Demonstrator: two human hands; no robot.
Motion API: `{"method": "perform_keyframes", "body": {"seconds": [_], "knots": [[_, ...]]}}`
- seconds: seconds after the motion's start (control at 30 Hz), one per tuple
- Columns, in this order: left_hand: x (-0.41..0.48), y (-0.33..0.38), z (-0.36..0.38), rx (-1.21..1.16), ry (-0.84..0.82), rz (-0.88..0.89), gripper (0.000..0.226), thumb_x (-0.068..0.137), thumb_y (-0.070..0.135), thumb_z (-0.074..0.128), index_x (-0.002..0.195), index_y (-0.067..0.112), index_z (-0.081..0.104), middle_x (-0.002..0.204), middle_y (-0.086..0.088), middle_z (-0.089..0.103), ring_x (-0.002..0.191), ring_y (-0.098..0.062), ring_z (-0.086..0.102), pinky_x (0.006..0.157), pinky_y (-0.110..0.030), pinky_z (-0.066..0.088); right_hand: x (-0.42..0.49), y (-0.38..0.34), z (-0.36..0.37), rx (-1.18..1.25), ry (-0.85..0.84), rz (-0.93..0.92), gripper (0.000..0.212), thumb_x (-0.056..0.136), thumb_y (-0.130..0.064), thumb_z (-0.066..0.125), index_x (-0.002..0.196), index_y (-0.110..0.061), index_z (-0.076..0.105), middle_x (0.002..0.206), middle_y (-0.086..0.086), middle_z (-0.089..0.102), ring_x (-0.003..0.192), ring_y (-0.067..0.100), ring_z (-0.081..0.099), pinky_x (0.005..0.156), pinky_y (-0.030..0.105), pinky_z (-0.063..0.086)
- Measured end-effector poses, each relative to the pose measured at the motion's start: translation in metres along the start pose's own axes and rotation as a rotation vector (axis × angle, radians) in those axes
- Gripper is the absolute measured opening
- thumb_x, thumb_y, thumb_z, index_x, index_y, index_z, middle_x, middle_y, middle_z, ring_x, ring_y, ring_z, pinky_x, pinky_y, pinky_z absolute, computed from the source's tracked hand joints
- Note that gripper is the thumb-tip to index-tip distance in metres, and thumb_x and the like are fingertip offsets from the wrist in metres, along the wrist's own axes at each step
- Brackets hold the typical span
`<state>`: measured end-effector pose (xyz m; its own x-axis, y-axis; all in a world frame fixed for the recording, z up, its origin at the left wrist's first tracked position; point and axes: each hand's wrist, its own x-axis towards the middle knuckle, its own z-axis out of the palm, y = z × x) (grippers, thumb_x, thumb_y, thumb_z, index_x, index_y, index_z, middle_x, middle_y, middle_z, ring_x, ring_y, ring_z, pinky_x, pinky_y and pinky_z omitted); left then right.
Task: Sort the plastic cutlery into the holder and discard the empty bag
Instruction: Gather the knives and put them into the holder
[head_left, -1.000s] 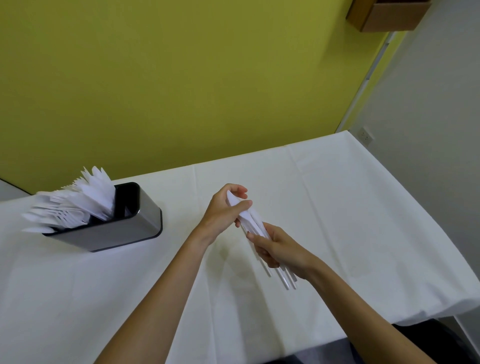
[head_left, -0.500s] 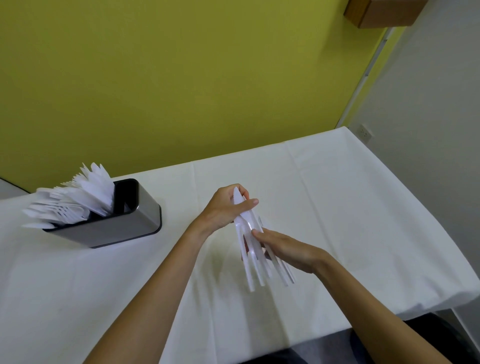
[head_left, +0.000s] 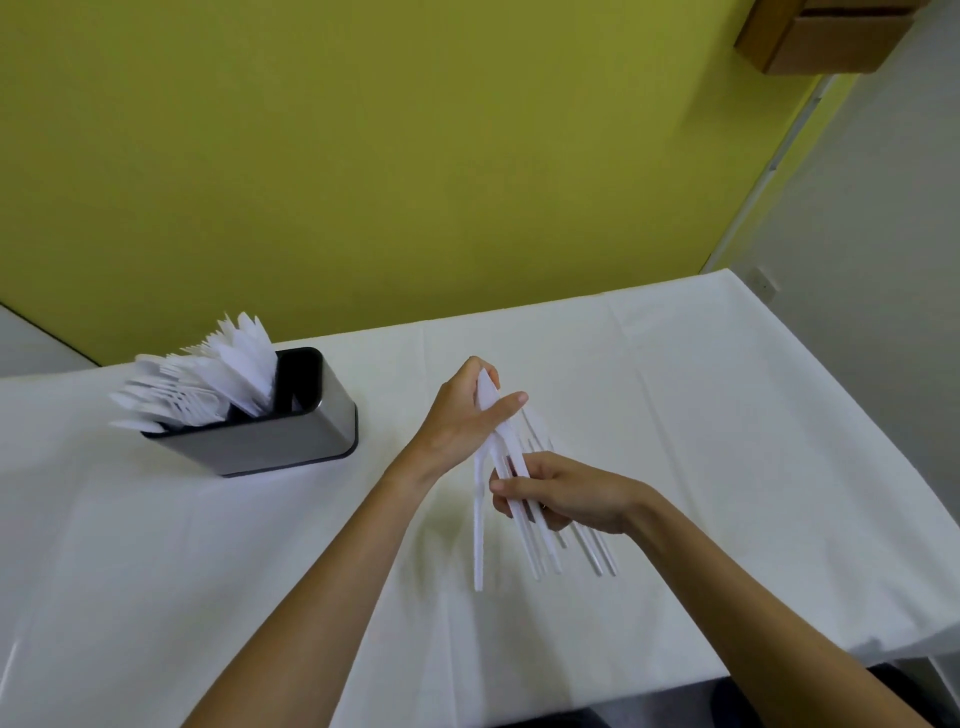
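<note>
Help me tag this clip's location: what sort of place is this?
Probably a canteen or event room: a white-clothed table, a metal holder stuffed with plastic cutlery, and a plain yellow-green wall.

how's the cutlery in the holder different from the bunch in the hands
The holder cutlery stands packed in the holder, leaning left, heads up; the held bunch is lifted, handles fanned downward. The holder cutlery is untouched; the held bunch is pinched by the left hand and held by the right hand. Both are white plastic.
</note>
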<state>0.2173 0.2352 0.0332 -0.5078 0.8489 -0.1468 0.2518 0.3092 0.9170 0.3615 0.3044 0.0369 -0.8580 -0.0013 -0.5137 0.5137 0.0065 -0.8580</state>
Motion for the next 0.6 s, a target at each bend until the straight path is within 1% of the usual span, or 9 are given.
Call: {"method": "perform_keyframes", "body": {"seconds": [0.07, 0.13, 0.2, 0.27, 0.33, 0.37, 0.43, 0.47, 0.6], "knots": [[-0.003, 0.001, -0.006, 0.01, 0.022, 0.039, 0.03, 0.087, 0.031, 0.066, 0.09, 0.013, 0.042, 0.071, 0.005, 0.036, 0.061, -0.012, 0.033, 0.056, -0.023, 0.03, 0.006, -0.008, 0.004, 0.014, -0.018, -0.013, 0.027, 0.099, -0.027, 0.047, 0.077, -0.01, 0.05, 0.064, -0.003, 0.042, 0.05, 0.01, 0.023, 0.047, 0.02, 0.019], [-0.006, 0.003, -0.017, -0.01, 0.072, 0.061, 0.028, 0.088, 0.026, 0.066, 0.089, 0.012, 0.041, 0.07, 0.006, 0.037, 0.058, -0.008, 0.032, 0.053, -0.02, 0.03, 0.014, -0.02, 0.01, 0.002, -0.012, -0.021, 0.027, 0.098, -0.028, 0.049, 0.077, -0.012, 0.054, 0.064, -0.004, 0.045, 0.048, 0.009, 0.026, 0.046, 0.02, 0.019], [-0.01, 0.005, -0.035, -0.037, 0.138, 0.066, 0.026, 0.088, 0.023, 0.065, 0.087, 0.013, 0.04, 0.069, 0.006, 0.037, 0.053, -0.004, 0.033, 0.051, -0.016, 0.03, 0.025, -0.034, 0.017, -0.044, 0.019, -0.021, 0.026, 0.097, -0.028, 0.051, 0.077, -0.012, 0.056, 0.063, -0.002, 0.044, 0.047, 0.008, 0.027, 0.046, 0.019, 0.021], [-0.013, 0.004, -0.055, -0.067, 0.189, 0.063, 0.026, 0.088, 0.02, 0.065, 0.083, 0.017, 0.04, 0.069, 0.006, 0.038, 0.051, -0.003, 0.034, 0.05, -0.015, 0.031, 0.038, -0.048, 0.025, -0.095, 0.046, -0.041, 0.021, 0.095, -0.029, 0.054, 0.082, -0.013, 0.055, 0.065, 0.003, 0.04, 0.047, 0.009, 0.029, 0.046, 0.019, 0.024], [-0.016, 0.003, -0.073, -0.084, 0.223, 0.065, 0.028, 0.089, 0.019, 0.065, 0.08, 0.02, 0.039, 0.067, 0.006, 0.037, 0.05, -0.002, 0.034, 0.049, -0.015, 0.031, 0.049, -0.061, 0.034, -0.101, 0.037, -0.076, 0.017, 0.095, -0.029, 0.055, 0.09, -0.013, 0.056, 0.074, 0.01, 0.04, 0.05, 0.011, 0.029, 0.046, 0.02, 0.025], [-0.018, 0.002, -0.082, -0.089, 0.237, 0.067, 0.028, 0.089, 0.019, 0.065, 0.08, 0.02, 0.039, 0.066, 0.006, 0.036, 0.049, -0.002, 0.033, 0.049, -0.015, 0.031, 0.054, -0.068, 0.039, -0.092, 0.019, -0.095, 0.016, 0.095, -0.028, 0.054, 0.092, -0.013, 0.059, 0.076, 0.011, 0.039, 0.051, 0.012, 0.028, 0.046, 0.02, 0.024], [-0.022, 0.001, -0.101, -0.094, 0.267, 0.074, 0.026, 0.089, 0.02, 0.065, 0.082, 0.017, 0.04, 0.066, 0.006, 0.035, 0.05, -0.001, 0.033, 0.05, -0.013, 0.031, 0.064, -0.081, 0.05, -0.072, -0.026, -0.117, 0.017, 0.096, -0.026, 0.053, 0.089, -0.016, 0.063, 0.07, 0.009, 0.036, 0.052, 0.012, 0.026, 0.046, 0.02, 0.02], [-0.025, -0.001, -0.113, -0.091, 0.285, 0.075, 0.025, 0.089, 0.02, 0.065, 0.084, 0.015, 0.041, 0.066, 0.007, 0.036, 0.051, -0.001, 0.034, 0.051, -0.013, 0.031, 0.07, -0.088, 0.057, -0.07, -0.043, -0.118, 0.018, 0.097, -0.026, 0.052, 0.087, -0.016, 0.064, 0.066, 0.004, 0.035, 0.052, 0.012, 0.025, 0.047, 0.02, 0.02], [-0.032, -0.007, -0.145, -0.039, 0.316, 0.07, 0.025, 0.087, 0.024, 0.066, 0.087, 0.015, 0.043, 0.068, 0.008, 0.038, 0.054, -0.001, 0.034, 0.052, -0.015, 0.031, 0.087, -0.108, 0.074, -0.106, -0.076, -0.097, 0.02, 0.097, -0.022, 0.051, 0.084, -0.008, 0.056, 0.057, -0.003, 0.031, 0.049, 0.01, 0.024, 0.046, 0.019, 0.019]]}}
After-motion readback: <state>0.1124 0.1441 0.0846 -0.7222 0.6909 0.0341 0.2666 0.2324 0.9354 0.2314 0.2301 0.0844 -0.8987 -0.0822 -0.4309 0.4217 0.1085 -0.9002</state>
